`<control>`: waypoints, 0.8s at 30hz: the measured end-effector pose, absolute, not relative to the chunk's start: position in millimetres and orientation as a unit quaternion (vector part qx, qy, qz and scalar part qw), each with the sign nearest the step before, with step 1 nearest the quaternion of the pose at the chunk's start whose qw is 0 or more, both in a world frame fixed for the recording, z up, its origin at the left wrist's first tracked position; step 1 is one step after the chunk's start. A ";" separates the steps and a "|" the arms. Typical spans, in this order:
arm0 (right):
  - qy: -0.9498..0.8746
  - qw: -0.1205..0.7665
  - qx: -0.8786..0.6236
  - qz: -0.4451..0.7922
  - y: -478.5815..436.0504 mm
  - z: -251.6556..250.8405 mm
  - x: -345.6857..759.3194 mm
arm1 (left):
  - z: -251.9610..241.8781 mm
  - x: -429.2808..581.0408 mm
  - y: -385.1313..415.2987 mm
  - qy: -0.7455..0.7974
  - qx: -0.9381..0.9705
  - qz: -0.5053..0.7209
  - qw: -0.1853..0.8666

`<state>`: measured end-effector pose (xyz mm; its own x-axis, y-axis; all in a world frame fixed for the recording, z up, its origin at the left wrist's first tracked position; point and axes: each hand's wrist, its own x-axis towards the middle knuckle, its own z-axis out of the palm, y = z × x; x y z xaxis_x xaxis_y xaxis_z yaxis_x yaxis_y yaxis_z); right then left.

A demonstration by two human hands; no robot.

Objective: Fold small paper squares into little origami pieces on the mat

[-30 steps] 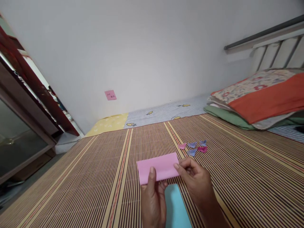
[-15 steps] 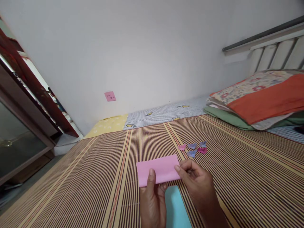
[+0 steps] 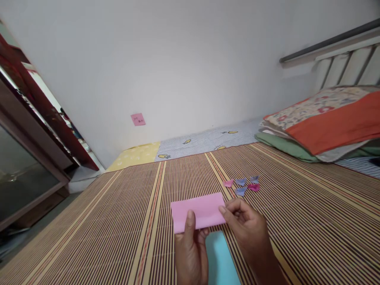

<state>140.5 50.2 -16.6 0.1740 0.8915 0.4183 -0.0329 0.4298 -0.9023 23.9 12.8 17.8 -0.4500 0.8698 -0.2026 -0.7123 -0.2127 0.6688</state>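
Note:
A folded sheet of pink paper (image 3: 204, 211) is held up above the striped mat, its long side running left to right. My left hand (image 3: 190, 249) grips its lower edge from below, thumb flat on the front and fingers behind. At the right end, my right hand (image 3: 245, 225) pinches the paper between thumb and index finger. Under my hands lies a light-blue sheet (image 3: 222, 257), partly hidden by the left hand. Beyond the right hand several small folded paper pieces rest on the mat, among them a magenta piece (image 3: 253, 187) and a pale pink piece (image 3: 228, 183).
The striped mat (image 3: 118, 221) covers the bed. A stack of folded bedding (image 3: 323, 126) sits at the right, below a white radiator (image 3: 348, 67). A pink note (image 3: 138, 119) sticks to the white wall (image 3: 190, 71). A glass-paned cabinet (image 3: 23, 174) stands at the left.
The view has shifted very slightly. Both hands keep the same hold on the pink paper, with no other visible change.

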 end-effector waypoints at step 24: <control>-0.454 0.700 -0.386 0.393 45.7 -7.7 125.4 | 5.6 15.9 10.1 0.476 0.210 0.749 0.410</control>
<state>125.4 45.7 -7.7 0.2775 0.9015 0.3322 -0.1999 0.3924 -0.8978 15.9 10.1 5.6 -0.5752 0.8145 -0.0760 -0.4143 -0.2099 0.8856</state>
